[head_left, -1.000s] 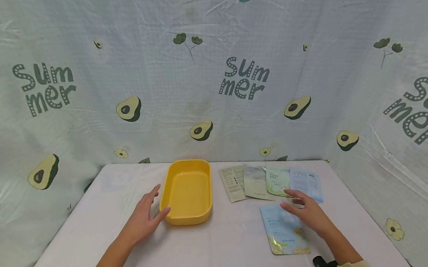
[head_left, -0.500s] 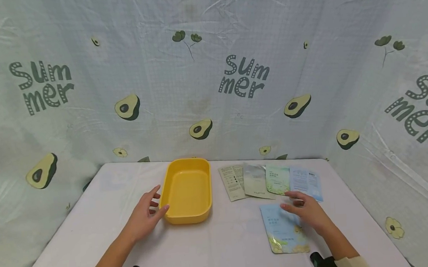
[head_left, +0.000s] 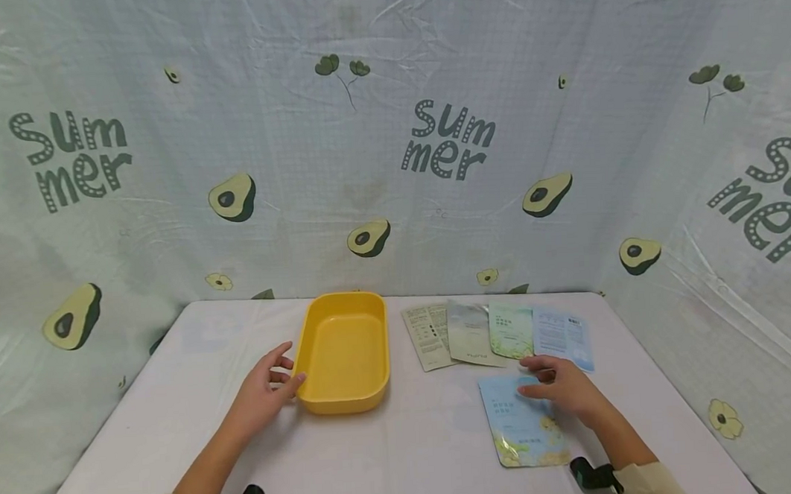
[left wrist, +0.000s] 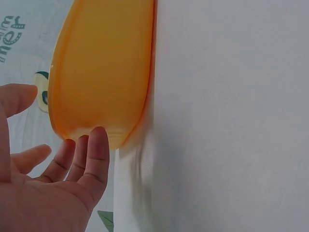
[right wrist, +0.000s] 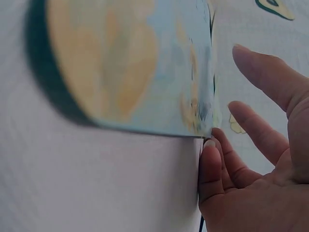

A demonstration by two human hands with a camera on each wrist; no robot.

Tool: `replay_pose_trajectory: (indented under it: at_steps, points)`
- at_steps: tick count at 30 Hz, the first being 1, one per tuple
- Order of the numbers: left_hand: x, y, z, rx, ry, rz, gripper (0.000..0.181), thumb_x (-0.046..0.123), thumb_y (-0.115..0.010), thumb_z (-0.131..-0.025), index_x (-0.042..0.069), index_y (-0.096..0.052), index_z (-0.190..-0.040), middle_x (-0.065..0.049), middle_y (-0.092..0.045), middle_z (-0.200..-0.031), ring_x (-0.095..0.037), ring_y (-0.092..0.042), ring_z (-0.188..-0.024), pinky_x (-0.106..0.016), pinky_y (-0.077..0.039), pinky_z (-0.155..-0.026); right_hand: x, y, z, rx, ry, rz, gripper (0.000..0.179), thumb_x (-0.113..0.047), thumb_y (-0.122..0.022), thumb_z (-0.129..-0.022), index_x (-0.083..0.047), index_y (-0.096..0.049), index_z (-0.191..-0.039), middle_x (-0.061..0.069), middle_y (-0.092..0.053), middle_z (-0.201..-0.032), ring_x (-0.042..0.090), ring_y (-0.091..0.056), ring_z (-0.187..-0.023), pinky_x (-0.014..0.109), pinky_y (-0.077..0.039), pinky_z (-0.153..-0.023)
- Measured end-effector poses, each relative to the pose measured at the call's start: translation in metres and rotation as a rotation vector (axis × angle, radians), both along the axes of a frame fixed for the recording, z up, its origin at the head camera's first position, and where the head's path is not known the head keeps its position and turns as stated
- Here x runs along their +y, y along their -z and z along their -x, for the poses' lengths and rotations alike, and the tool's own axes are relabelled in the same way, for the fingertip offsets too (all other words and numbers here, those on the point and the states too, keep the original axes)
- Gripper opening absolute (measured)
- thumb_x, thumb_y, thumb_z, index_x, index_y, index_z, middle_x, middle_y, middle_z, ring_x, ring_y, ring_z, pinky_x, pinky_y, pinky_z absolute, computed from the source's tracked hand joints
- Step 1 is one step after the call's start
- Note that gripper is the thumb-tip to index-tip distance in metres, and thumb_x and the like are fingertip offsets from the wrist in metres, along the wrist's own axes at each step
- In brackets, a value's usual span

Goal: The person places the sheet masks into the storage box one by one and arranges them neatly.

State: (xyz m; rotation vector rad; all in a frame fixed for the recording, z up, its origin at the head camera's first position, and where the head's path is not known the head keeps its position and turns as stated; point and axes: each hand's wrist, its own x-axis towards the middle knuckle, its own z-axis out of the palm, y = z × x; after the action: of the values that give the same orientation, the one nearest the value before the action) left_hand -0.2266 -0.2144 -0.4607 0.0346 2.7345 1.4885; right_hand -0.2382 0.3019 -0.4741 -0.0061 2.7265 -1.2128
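On the left of a yellow tray, my left hand has its fingers loosely bent along the side, the thumb at the rim. In the left wrist view the fingertips of the left hand are at the tray's wall; firm contact is hard to tell. A light blue sachet with a yellow-green printed bottom lies flat at the front right. My right hand is at its upper right, thumb over it. The right wrist view has the lower fingers of the right hand by the sachet's edge, not gripping.
Behind the blue sachet, several packets lie in an overlapping row: a beige printed one, a silver-grey one, a green one and a blue printed one. A white cloth covers the table; a patterned curtain surrounds it.
My left thumb has closed in on the tray's rim. The right hand's fingers have drawn slightly closer together near the blue sachet. Tray and packets lie as before; the view has shifted slightly.
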Motion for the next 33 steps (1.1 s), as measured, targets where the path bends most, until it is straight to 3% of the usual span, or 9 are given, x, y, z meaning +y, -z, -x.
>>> replay_pose_trajectory:
  at_steps: [10,20,33]
  points:
    - [-0.008,0.004,0.008,-0.09,-0.013,-0.207,0.064,0.018,-0.062,-0.101,0.009,-0.033,-0.158,-0.017,-0.05,-0.129,-0.02,-0.064,-0.099,-0.029,-0.061,-0.084,0.004,0.002,0.006,-0.017,-0.021,-0.043,0.064,-0.029,-0.09,-0.077,-0.008,-0.067,-0.133,0.013,-0.065,-0.136,0.026,-0.055,-0.112,0.041,-0.048,-0.092]
    - [-0.011,0.004,0.012,-0.157,0.007,-0.404,0.06,0.01,-0.059,-0.101,0.005,-0.036,-0.156,-0.012,-0.049,-0.121,-0.019,-0.064,-0.096,-0.028,-0.061,-0.085,0.005,0.001,0.006,-0.033,-0.026,-0.079,0.061,-0.025,-0.092,-0.073,-0.009,-0.069,-0.128,0.009,-0.068,-0.129,0.025,-0.053,-0.107,0.038,-0.047,-0.089]
    - [-0.016,0.01,0.018,-0.201,0.019,-0.518,0.064,0.007,-0.062,-0.1,0.007,-0.034,-0.158,-0.003,-0.052,-0.114,-0.016,-0.063,-0.091,-0.026,-0.06,-0.082,0.006,0.0,0.006,-0.055,-0.033,-0.076,0.063,-0.024,-0.094,-0.071,-0.008,-0.069,-0.126,0.012,-0.063,-0.129,0.028,-0.052,-0.109,0.04,-0.047,-0.091]
